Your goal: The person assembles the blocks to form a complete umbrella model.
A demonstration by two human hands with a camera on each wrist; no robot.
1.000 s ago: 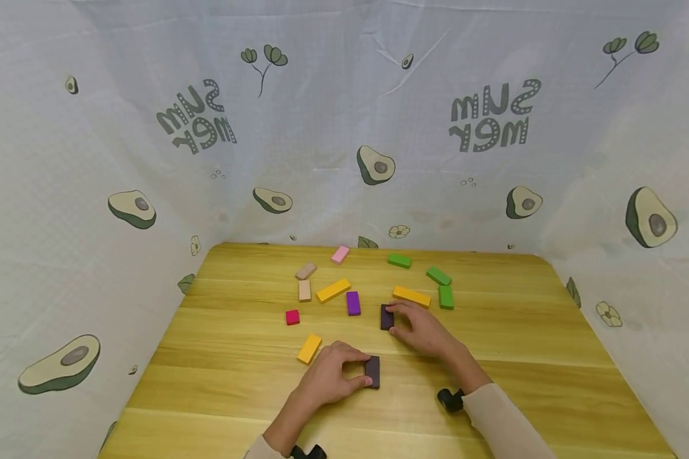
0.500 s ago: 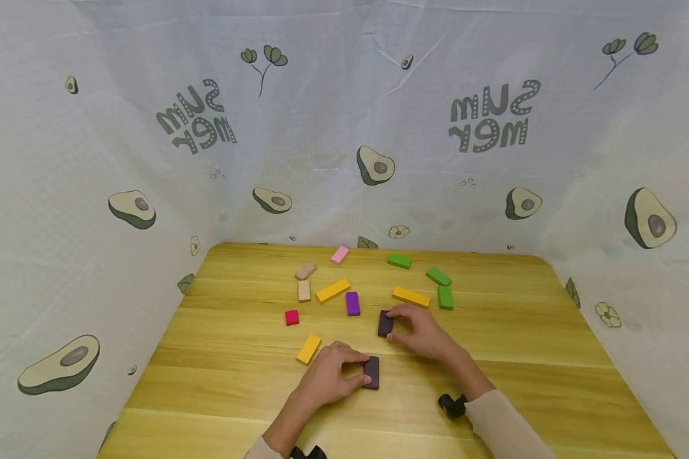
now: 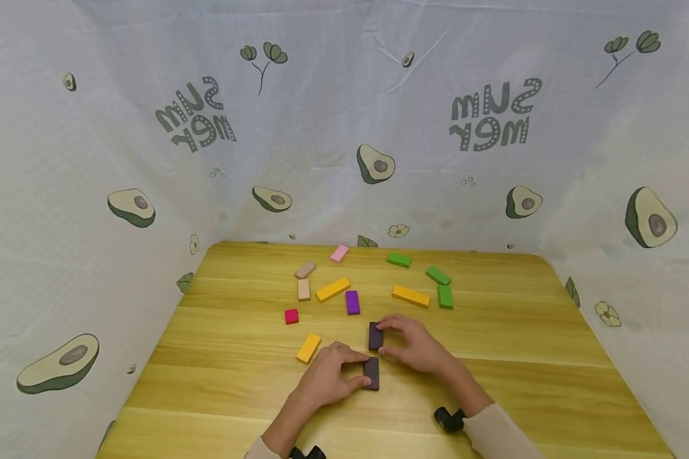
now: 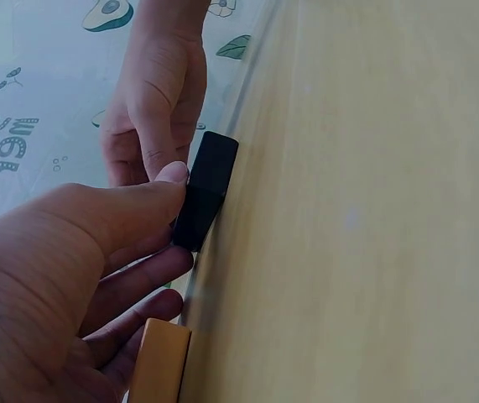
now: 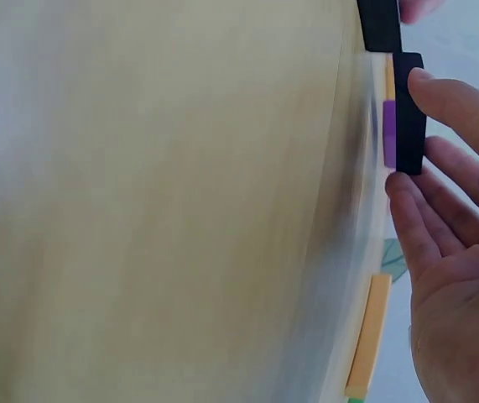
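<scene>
Coloured blocks [image 3: 353,303] on wood-grain table [image 3: 528,338]

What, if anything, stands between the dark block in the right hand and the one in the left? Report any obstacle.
Nothing visible does: in the head view, only a strip of wood-grain tabletop separates the farther dark block from the nearer dark block. The left index fingertip sits beside that gap.

1. The right hand [image 5: 457,235] grips a black block [image 5: 410,117] near the visible edge of the surface [image 5: 164,201].
2. Just beside it, another black block [image 5: 379,25] meets part of the left hand [image 5: 419,8].
3. Behind shows a purple block [image 5: 389,138].
4. Along that edge lies an orange block [image 5: 369,336].
</scene>
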